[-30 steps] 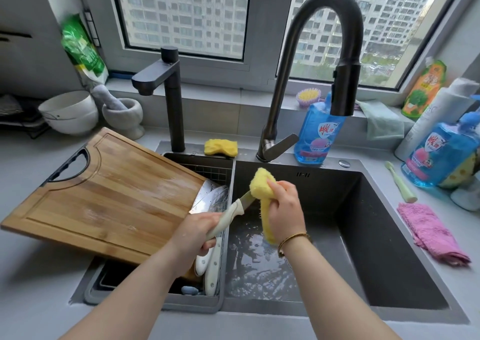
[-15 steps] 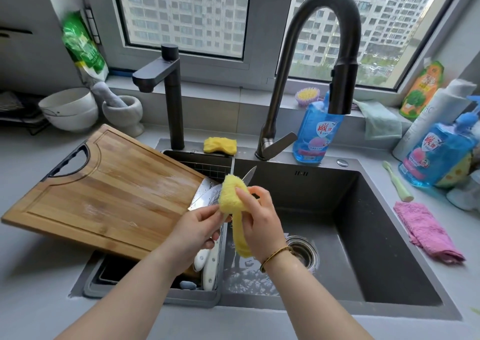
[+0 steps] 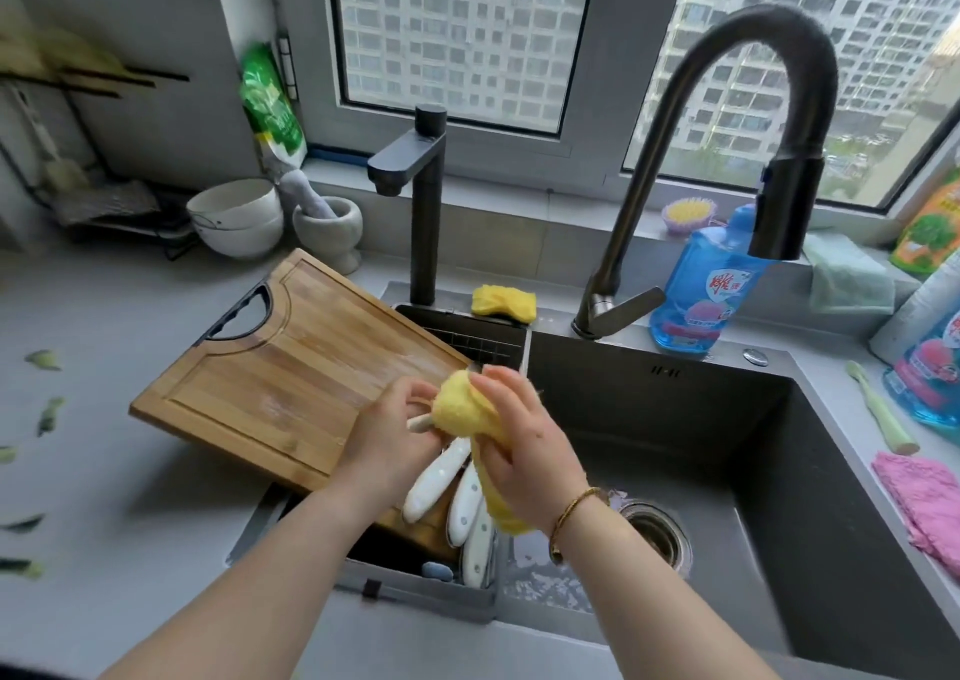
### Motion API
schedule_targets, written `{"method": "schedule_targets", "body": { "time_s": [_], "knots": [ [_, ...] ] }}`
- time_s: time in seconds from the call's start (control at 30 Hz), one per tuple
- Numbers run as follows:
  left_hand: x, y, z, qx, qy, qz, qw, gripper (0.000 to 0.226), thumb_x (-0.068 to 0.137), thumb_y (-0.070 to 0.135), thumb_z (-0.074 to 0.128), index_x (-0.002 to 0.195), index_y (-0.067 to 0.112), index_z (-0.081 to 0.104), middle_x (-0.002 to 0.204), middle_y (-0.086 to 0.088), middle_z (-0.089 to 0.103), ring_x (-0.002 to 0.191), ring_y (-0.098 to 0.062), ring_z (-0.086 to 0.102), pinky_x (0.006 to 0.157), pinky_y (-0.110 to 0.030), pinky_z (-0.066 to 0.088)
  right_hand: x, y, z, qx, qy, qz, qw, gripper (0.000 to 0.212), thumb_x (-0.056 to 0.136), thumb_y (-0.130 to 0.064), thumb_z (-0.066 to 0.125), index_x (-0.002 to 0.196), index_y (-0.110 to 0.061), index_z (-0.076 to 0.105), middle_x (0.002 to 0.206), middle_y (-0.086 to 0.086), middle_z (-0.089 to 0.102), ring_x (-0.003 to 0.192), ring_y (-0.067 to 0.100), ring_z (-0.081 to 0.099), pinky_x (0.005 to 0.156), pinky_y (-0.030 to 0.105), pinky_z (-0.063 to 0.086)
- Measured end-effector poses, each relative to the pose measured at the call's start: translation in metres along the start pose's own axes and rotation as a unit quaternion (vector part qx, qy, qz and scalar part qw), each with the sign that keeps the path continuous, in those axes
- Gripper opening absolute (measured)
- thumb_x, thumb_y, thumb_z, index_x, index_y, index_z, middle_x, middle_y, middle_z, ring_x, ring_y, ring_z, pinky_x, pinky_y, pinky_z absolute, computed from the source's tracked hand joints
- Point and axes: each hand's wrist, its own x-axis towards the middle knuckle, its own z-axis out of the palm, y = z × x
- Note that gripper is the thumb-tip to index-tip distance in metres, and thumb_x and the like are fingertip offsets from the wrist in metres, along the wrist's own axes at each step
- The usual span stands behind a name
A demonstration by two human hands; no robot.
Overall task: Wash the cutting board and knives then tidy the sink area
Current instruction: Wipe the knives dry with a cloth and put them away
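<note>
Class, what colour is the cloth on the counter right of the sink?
Pink fluffy cloth, clearest in head view.

The blade of the held knife was covered by the yellow sponge and the right hand; only a handle stub was seen beside the left hand. The blades of the white-handled knives were hidden behind the hands and the cutting board. The blue bottle was cut off at the right edge.

A home kitchen, probably a flat: sink, arched tap, soap bottle, window facing tower blocks.
</note>
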Motion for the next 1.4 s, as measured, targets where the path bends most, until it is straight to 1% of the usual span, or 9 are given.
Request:
{"method": "schedule_targets", "body": {
  "time_s": [0.07,0.2,0.43,0.7,0.87,0.93,1.17,1.3,1.4],
  "knots": [
    [0.000,-0.002,-0.010,0.021,-0.001,0.020,1.000,0.032,0.079,0.015,0.069,0.076,0.034,0.044,0.080,0.017,0.053,0.086,-0.012,0.055,0.061,-0.015,0.042,0.005,-0.013,0.008,-0.086,-0.058,0.002,0.995,0.056,0.091,-0.018,0.048,0.142,-0.027,0.026,0.146,-0.011,0.025,0.121,0.014,0.042,0.092,0.025,0.043],
    [-0.004,-0.010,-0.037,0.019,-0.025,0.022,0.999,0.026,0.079,0.021,0.069,0.079,0.034,0.047,0.088,0.010,0.056,0.088,-0.017,0.058,0.075,-0.035,0.052,0.022,-0.031,0.016,-0.126,-0.052,0.020,0.990,0.045,0.090,-0.028,0.051,0.132,-0.029,0.036,0.130,-0.011,0.045,0.110,0.013,0.051,0.084,0.027,0.044],
    [-0.009,-0.012,-0.083,0.006,0.038,0.019,0.999,0.022,0.078,0.022,0.070,0.078,0.031,0.050,0.081,0.005,0.058,0.064,-0.008,0.060,0.053,-0.016,0.050,0.049,-0.055,0.032,-0.087,-0.047,0.041,0.994,0.035,0.087,-0.024,0.055,0.122,-0.025,0.048,0.119,-0.005,0.056,0.105,0.015,0.055,0.086,0.026,0.044],
    [-0.039,-0.014,-0.132,-0.134,0.188,0.021,0.973,0.025,0.072,0.002,0.073,0.076,0.024,0.063,0.069,0.011,0.070,0.073,-0.006,0.065,0.071,-0.020,0.053,0.067,-0.104,0.054,0.014,-0.043,-0.038,0.998,0.022,0.084,-0.022,0.058,0.106,-0.019,0.057,0.096,-0.003,0.061,0.089,0.018,0.056,0.069,0.025,0.038],
    [-0.070,-0.020,-0.167,-0.111,0.326,0.018,0.938,0.023,0.078,0.007,0.069,0.068,0.026,0.061,0.055,0.019,0.065,0.056,0.011,0.060,0.059,-0.004,0.045,0.066,-0.152,0.085,0.092,-0.094,-0.099,0.986,0.020,0.084,-0.024,0.058,0.104,-0.028,0.057,0.088,-0.010,0.059,0.087,0.014,0.056,0.065,0.018,0.037],
    [-0.086,-0.024,-0.184,-0.103,0.362,0.007,0.927,0.021,0.080,0.008,0.068,0.071,0.026,0.061,0.064,0.017,0.064,0.057,0.008,0.060,0.064,-0.007,0.048,0.063,-0.174,0.099,0.111,-0.123,-0.121,0.979,0.016,0.085,-0.026,0.057,0.100,-0.029,0.054,0.092,-0.007,0.060,0.091,0.016,0.057,0.069,0.022,0.037],
    [-0.156,-0.041,-0.261,-0.078,0.472,-0.027,0.878,0.021,0.083,0.008,0.064,0.084,0.029,0.061,0.077,0.013,0.062,0.074,-0.005,0.060,0.080,-0.020,0.049,0.049,-0.274,0.143,0.102,-0.187,-0.247,0.945,0.041,0.091,-0.029,0.051,0.130,-0.027,0.041,0.126,-0.006,0.049,0.110,0.018,0.052,0.079,0.025,0.039],
    [-0.191,-0.063,-0.323,-0.064,0.536,-0.045,0.840,0.017,0.085,0.008,0.061,0.096,0.020,0.057,0.082,0.009,0.061,0.075,-0.006,0.060,0.087,-0.038,0.052,0.039,-0.341,0.182,0.104,-0.207,-0.310,0.922,0.040,0.092,-0.032,0.048,0.131,-0.028,0.039,0.127,-0.008,0.049,0.110,0.021,0.052,0.082,0.027,0.040],
    [-0.204,-0.081,-0.365,-0.059,0.566,-0.059,0.820,0.021,0.084,0.007,0.061,0.085,0.025,0.050,0.081,0.006,0.061,0.075,-0.015,0.061,0.087,-0.045,0.052,0.040,-0.383,0.212,0.087,-0.198,-0.338,0.916,0.040,0.093,-0.031,0.046,0.131,-0.024,0.040,0.127,-0.005,0.050,0.111,0.023,0.051,0.088,0.028,0.039]
  ]
}}
